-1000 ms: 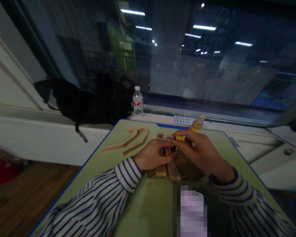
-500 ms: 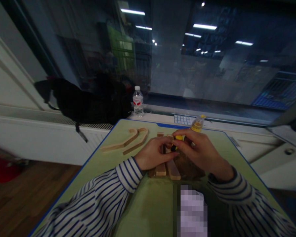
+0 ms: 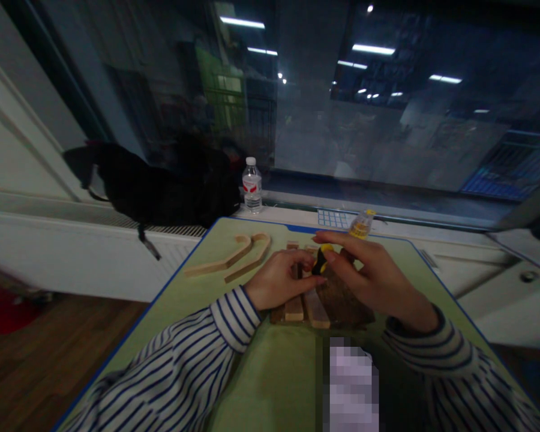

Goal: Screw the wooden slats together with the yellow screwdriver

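A stubby screwdriver [image 3: 323,258] with a yellow-and-black handle stands, tilted, over light wooden strips; its tip is hidden. My left hand [image 3: 281,277] curls over the strips, with thumb and fingertips closed around the lower part of the screwdriver. On the right of the handle is my right hand [image 3: 373,273], its thumb close against the yellow part and its index finger stretched out above, apart from it. Under both hands, one wooden strip [image 3: 317,309] and a second strip [image 3: 294,309] lie side by side on a dark brown wooden board [image 3: 346,303].
Two hook-shaped wooden pieces [image 3: 247,258] lie at the left on the green table [image 3: 247,384]. Beyond its far edge stand a water bottle [image 3: 252,186] and a small clear bottle with yellow contents [image 3: 362,225]. A black bag [image 3: 171,186] rests on the sill at left.
My right hand's fingers have spread from their pinch on the screwdriver handle, and the hand has shifted slightly right. The handle shows more now. My left hand has stayed in place.
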Available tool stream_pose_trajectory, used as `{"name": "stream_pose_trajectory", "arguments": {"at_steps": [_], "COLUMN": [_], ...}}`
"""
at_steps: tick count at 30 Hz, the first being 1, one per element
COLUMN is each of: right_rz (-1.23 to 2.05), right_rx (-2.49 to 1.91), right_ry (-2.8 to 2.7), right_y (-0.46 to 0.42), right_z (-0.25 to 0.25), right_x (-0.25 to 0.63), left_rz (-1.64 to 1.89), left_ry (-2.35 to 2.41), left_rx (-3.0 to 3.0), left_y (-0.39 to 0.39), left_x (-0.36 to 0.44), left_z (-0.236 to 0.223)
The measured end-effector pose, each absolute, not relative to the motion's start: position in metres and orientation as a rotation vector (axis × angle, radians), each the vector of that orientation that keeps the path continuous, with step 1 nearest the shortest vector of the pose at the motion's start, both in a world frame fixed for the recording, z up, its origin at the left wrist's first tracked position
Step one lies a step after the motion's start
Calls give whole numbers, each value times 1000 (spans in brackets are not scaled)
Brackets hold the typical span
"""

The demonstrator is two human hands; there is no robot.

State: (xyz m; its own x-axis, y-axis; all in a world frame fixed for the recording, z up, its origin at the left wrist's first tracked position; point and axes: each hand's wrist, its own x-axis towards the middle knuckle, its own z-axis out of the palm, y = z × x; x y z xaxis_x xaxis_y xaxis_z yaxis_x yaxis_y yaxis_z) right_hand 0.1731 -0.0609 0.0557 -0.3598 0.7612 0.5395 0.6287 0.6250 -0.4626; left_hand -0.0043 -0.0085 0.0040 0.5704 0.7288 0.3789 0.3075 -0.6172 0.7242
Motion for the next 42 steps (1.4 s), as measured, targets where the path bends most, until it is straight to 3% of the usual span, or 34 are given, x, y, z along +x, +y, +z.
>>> {"name": "stream_pose_trajectory", "arguments": {"at_steps": [28,42], "right_rz": [262,219], "right_rx": [-1063,-1061], "right_ry": [-2070,-2071], "right_y": [-57,-56], "right_z": [51,51], "right_x": [173,174], "left_rz": [799,921], "left_ry": [706,794], "left_rx": [2315,2182], "left_y": [-12,-8], "left_x": [-4,-2], "left_z": [8,2]}}
